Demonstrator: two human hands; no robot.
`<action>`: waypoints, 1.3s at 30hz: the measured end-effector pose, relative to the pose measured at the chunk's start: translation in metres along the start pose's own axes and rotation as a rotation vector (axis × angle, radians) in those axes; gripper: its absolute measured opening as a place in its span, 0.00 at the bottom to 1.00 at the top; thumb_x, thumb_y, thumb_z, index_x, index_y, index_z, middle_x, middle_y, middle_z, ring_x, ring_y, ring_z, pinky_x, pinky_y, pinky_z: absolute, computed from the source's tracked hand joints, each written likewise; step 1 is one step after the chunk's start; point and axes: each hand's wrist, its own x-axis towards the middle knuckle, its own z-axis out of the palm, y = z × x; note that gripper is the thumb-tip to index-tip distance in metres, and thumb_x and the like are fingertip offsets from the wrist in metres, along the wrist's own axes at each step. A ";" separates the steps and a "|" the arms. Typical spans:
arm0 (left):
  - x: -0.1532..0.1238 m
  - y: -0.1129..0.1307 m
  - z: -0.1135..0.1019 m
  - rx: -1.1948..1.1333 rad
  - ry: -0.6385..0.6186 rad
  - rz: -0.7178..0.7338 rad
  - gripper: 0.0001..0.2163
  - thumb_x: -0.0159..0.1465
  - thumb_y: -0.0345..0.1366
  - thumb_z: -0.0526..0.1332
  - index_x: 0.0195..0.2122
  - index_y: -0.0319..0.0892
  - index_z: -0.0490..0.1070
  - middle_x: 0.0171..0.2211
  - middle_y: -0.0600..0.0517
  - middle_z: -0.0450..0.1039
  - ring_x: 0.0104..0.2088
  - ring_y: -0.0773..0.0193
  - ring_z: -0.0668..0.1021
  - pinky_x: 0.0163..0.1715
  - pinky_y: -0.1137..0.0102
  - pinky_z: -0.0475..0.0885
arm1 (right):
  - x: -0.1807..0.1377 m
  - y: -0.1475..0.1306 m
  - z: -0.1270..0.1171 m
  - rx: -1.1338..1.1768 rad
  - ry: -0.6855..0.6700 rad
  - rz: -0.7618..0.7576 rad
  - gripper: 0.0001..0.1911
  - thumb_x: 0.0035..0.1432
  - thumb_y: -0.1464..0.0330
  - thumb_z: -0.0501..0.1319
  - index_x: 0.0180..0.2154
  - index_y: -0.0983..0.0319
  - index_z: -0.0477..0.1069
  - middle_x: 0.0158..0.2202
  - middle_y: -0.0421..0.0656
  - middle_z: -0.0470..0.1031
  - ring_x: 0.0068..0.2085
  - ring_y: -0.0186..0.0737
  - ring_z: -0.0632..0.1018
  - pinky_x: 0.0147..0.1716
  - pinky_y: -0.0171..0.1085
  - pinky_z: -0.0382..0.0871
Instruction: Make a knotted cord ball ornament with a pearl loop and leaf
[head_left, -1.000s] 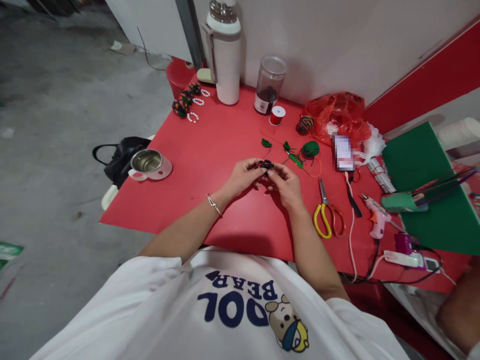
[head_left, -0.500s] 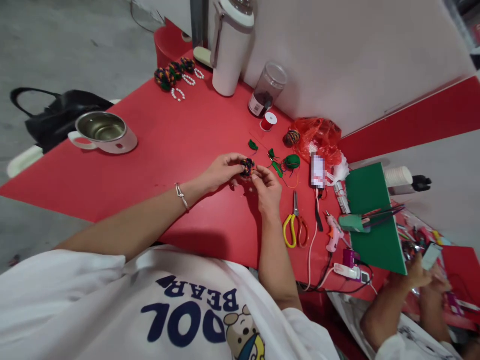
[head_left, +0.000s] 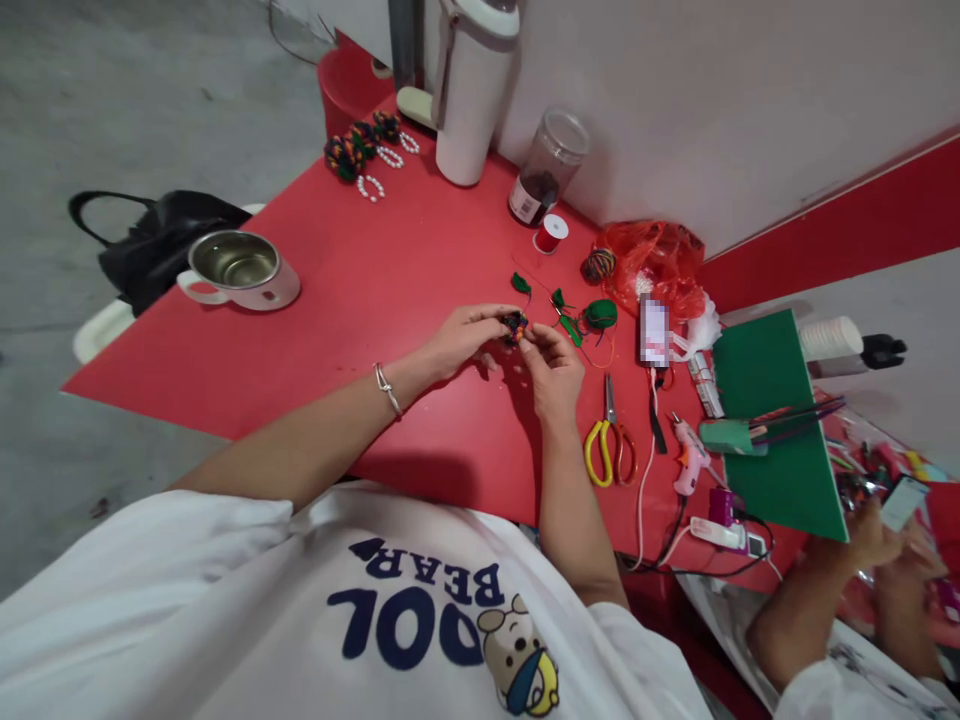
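Note:
Between my hands, above the red table (head_left: 337, 310), is a small dark multicoloured yarn piece (head_left: 515, 326). My left hand (head_left: 469, 338) pinches it from the left side. From the right, the fingers of my right hand (head_left: 553, 368) close on its other edge. My fingertips partly hide it. Just beyond my right hand lie green yarn pieces (head_left: 568, 328), a green yarn ball (head_left: 600, 314) and a small green tuft (head_left: 520, 283). Scissors (head_left: 610, 440) with yellow and orange handles lie right of my right forearm.
At the far left are a mug (head_left: 244, 272), yarn balls (head_left: 345, 157) and white bead loops (head_left: 389, 157). A thermos jug (head_left: 476, 100), jar (head_left: 551, 165) and thread spool (head_left: 551, 232) stand behind. Rightward are a phone (head_left: 654, 330), glue gun (head_left: 688, 455), cables and green board (head_left: 780, 490); a co-worker's hands hold a phone.
The whole view has shifted, so the table and things appear farther right. Both hands still hold the yarn piece, which looks slightly turned, with more orange showing near my right fingertips.

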 end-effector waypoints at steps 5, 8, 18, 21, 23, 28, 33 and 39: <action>-0.001 0.001 0.000 0.030 -0.013 0.039 0.18 0.60 0.35 0.73 0.51 0.38 0.81 0.34 0.47 0.82 0.22 0.63 0.82 0.17 0.74 0.76 | -0.001 0.001 0.001 0.016 -0.041 0.005 0.22 0.53 0.53 0.73 0.46 0.56 0.78 0.46 0.44 0.83 0.43 0.40 0.82 0.37 0.36 0.83; 0.000 0.000 0.000 0.041 -0.003 0.036 0.15 0.62 0.34 0.70 0.50 0.38 0.80 0.34 0.47 0.82 0.21 0.64 0.81 0.16 0.73 0.76 | -0.002 0.000 0.002 0.049 -0.051 -0.022 0.22 0.52 0.55 0.74 0.47 0.55 0.77 0.47 0.43 0.82 0.41 0.38 0.81 0.36 0.35 0.82; 0.001 0.002 0.001 -0.017 0.006 0.043 0.16 0.61 0.31 0.70 0.49 0.41 0.72 0.38 0.51 0.80 0.27 0.65 0.83 0.24 0.70 0.82 | 0.000 0.006 0.002 -0.043 -0.008 -0.159 0.16 0.56 0.58 0.72 0.45 0.56 0.78 0.46 0.44 0.80 0.43 0.39 0.81 0.47 0.39 0.80; 0.000 0.003 0.003 -0.066 -0.007 0.029 0.14 0.60 0.34 0.71 0.46 0.41 0.72 0.38 0.50 0.80 0.33 0.62 0.85 0.28 0.69 0.83 | -0.002 0.007 0.003 -0.107 -0.009 -0.197 0.14 0.59 0.60 0.71 0.46 0.55 0.78 0.47 0.43 0.80 0.45 0.40 0.82 0.47 0.40 0.79; -0.001 0.002 0.004 -0.079 -0.011 0.027 0.15 0.61 0.37 0.72 0.46 0.41 0.73 0.39 0.50 0.80 0.34 0.62 0.85 0.30 0.70 0.82 | -0.005 0.007 0.005 -0.152 -0.003 -0.228 0.13 0.60 0.61 0.70 0.47 0.53 0.79 0.48 0.43 0.80 0.47 0.41 0.81 0.47 0.40 0.79; 0.000 0.000 0.005 -0.076 0.008 0.008 0.15 0.62 0.38 0.72 0.47 0.41 0.74 0.38 0.50 0.81 0.32 0.64 0.84 0.30 0.71 0.81 | -0.008 0.008 0.006 -0.232 0.002 -0.306 0.12 0.63 0.62 0.68 0.49 0.53 0.79 0.47 0.43 0.80 0.47 0.42 0.80 0.45 0.39 0.80; 0.000 0.004 0.004 -0.085 0.044 -0.048 0.13 0.65 0.33 0.67 0.50 0.42 0.73 0.40 0.49 0.82 0.33 0.63 0.84 0.31 0.69 0.83 | -0.007 0.008 0.005 -0.284 0.050 -0.357 0.12 0.63 0.62 0.69 0.49 0.52 0.79 0.48 0.45 0.78 0.47 0.43 0.80 0.42 0.39 0.81; 0.000 0.007 0.006 -0.130 0.062 -0.085 0.10 0.66 0.29 0.64 0.48 0.42 0.70 0.36 0.51 0.80 0.30 0.63 0.84 0.28 0.69 0.83 | -0.006 0.008 0.004 -0.255 0.026 -0.354 0.11 0.63 0.62 0.69 0.48 0.52 0.80 0.48 0.44 0.77 0.45 0.42 0.80 0.43 0.40 0.81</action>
